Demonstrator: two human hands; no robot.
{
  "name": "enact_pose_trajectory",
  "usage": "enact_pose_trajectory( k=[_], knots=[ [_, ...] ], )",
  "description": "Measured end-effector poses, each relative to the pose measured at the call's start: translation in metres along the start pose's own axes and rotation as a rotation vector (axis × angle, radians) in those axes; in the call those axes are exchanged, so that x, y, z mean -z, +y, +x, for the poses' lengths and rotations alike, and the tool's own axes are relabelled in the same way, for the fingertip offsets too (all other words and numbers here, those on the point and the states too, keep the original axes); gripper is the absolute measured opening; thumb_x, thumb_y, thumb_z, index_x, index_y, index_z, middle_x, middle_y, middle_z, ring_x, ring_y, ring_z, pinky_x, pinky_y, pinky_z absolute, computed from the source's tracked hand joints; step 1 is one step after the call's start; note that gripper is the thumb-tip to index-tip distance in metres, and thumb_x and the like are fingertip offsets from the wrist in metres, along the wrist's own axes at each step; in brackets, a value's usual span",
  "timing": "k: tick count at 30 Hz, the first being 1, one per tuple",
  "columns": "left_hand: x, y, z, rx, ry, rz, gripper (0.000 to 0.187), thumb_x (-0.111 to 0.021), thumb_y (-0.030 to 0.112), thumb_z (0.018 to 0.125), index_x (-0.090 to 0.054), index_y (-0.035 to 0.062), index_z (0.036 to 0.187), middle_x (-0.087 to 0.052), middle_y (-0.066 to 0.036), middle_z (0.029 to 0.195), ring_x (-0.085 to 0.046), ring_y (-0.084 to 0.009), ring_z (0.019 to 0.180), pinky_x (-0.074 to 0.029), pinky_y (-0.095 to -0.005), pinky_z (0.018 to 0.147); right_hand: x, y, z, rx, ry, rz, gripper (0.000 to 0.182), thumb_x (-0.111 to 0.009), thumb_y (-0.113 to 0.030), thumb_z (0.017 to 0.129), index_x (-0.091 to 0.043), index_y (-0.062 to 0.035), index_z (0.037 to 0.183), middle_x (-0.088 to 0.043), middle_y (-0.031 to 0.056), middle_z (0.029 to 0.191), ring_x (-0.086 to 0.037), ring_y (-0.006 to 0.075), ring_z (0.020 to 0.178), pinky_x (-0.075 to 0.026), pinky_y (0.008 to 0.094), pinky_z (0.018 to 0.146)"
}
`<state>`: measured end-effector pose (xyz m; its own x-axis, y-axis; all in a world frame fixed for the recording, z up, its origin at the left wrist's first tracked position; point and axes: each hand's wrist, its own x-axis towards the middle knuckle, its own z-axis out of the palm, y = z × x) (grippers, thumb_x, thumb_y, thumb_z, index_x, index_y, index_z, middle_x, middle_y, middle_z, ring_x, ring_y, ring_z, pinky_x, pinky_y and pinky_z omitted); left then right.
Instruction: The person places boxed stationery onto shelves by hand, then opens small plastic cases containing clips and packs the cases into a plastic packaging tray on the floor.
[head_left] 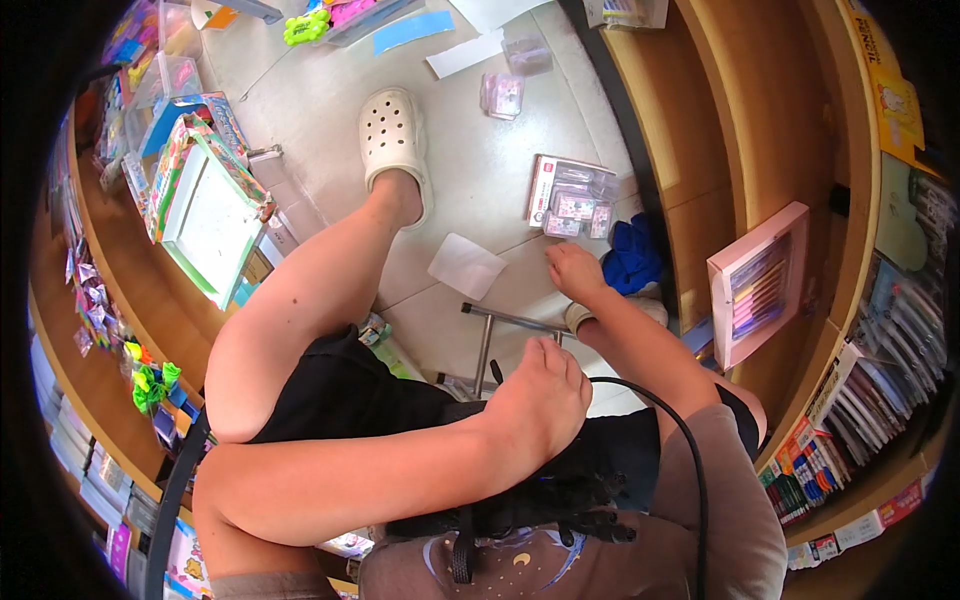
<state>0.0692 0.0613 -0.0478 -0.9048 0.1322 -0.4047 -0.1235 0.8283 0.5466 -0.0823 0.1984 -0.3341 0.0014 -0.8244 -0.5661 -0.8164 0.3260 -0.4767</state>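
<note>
Sorting of stock on the floor (470,150) is judged underway: right hand (574,270), fingers loosely curled and holding nothing, is lowered just short of the clear pack of small boxes (573,197), left hand (540,395) rested fisted on the lap; a further reach is needed.

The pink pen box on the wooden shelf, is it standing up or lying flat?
Standing up. The pink pen box leans on its edge against the wooden shelf, its clear front showing the coloured pens inside.
</note>
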Motion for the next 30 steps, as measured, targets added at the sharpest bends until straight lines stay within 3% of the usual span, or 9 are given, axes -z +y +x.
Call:
enact_pose_trajectory(
  k=[14, 17, 20, 23, 25, 27, 30],
  knots=[
    [-0.001, 0.001, 0.0, 0.0, 0.008, 0.015, 0.032, -0.049, 0.016, 0.08, -0.059, -0.004, 0.104, -0.06, -0.021, 0.105, -0.055, -0.0366, 0.104, -0.042, -0.0424, 0.093, -0.001, 0.002, 0.01, -0.022, 0.22, -0.131, 0.033, -0.062, -0.013, 0.076, -0.055, -0.0067, 0.107, -0.059, 0.0124, 0.098, -0.056, 0.0307, 0.096, -0.044, 0.0427, 0.081],
    [0.0, 0.001, -0.001, 0.003, -0.008, 0.014, 0.032, -0.049, 0.016, 0.08, -0.059, -0.0038, 0.104, -0.06, -0.021, 0.105, -0.055, -0.0363, 0.105, -0.041, -0.0423, 0.093, 0.005, -0.005, 0.008, -0.047, 0.187, -0.053, 0.024, -0.062, -0.014, 0.076, -0.059, -0.0074, 0.099, -0.061, 0.0127, 0.09, -0.059, 0.0317, 0.085, -0.047, 0.0422, 0.075],
    [0.002, 0.001, -0.002, -0.001, -0.046, 0.012, 0.032, -0.049, 0.016, 0.08, -0.059, -0.0035, 0.103, -0.06, -0.021, 0.105, -0.054, -0.0355, 0.105, -0.042, -0.0418, 0.092, 0.023, -0.023, 0.012, 0.009, 0.353, 0.124, 0.015, -0.062, -0.014, 0.079, -0.06, -0.0062, 0.091, -0.062, 0.0134, 0.081, -0.06, 0.0329, 0.075, -0.048, 0.042, 0.067],
    [0.001, -0.001, -0.005, -0.016, -0.058, 0.014, 0.032, -0.05, 0.017, 0.079, -0.059, -0.0033, 0.103, -0.06, -0.02, 0.105, -0.054, -0.0348, 0.105, -0.042, -0.0412, 0.091, 0.065, -0.038, 0.043, -0.049, 0.439, 0.277, 0.009, -0.056, -0.014, 0.082, -0.058, -0.0061, 0.086, -0.062, 0.0131, 0.08, -0.061, 0.034, 0.073, -0.049, 0.0439, 0.067],
    [-0.004, -0.002, -0.009, -0.001, 0.018, 0.041, 0.033, -0.05, 0.017, 0.078, -0.059, -0.0033, 0.102, -0.06, -0.02, 0.105, -0.054, -0.0347, 0.104, -0.042, -0.041, 0.09, 0.091, -0.037, 0.079, -0.138, 0.467, 0.254, 0.01, -0.056, -0.012, 0.081, -0.059, -0.0044, 0.087, -0.062, 0.0144, 0.083, -0.06, 0.0347, 0.076, -0.048, 0.0447, 0.07],
    [0.0, -0.005, -0.011, 0.008, 0.021, 0.062, 0.034, -0.05, 0.018, 0.078, -0.059, -0.0037, 0.102, -0.059, -0.02, 0.105, -0.054, -0.0353, 0.103, -0.042, -0.0417, 0.09, 0.101, -0.019, 0.122, -0.04, 0.641, 0.244, 0.015, -0.058, -0.009, 0.082, -0.057, -0.004, 0.095, -0.06, 0.017, 0.092, -0.059, 0.0352, 0.082, -0.048, 0.042, 0.071],
    [0.007, -0.012, -0.013, 0.014, 0.044, 0.065, 0.036, -0.05, 0.019, 0.077, -0.058, -0.0045, 0.103, -0.059, -0.021, 0.104, -0.054, -0.0357, 0.102, -0.041, -0.0428, 0.091, 0.144, -0.011, 0.173, -0.015, 0.48, 0.045, 0.034, -0.058, -0.002, 0.078, -0.052, -0.0068, 0.111, -0.052, 0.0144, 0.116, -0.054, 0.0359, 0.099, -0.046, 0.0414, 0.083]
  ],
)
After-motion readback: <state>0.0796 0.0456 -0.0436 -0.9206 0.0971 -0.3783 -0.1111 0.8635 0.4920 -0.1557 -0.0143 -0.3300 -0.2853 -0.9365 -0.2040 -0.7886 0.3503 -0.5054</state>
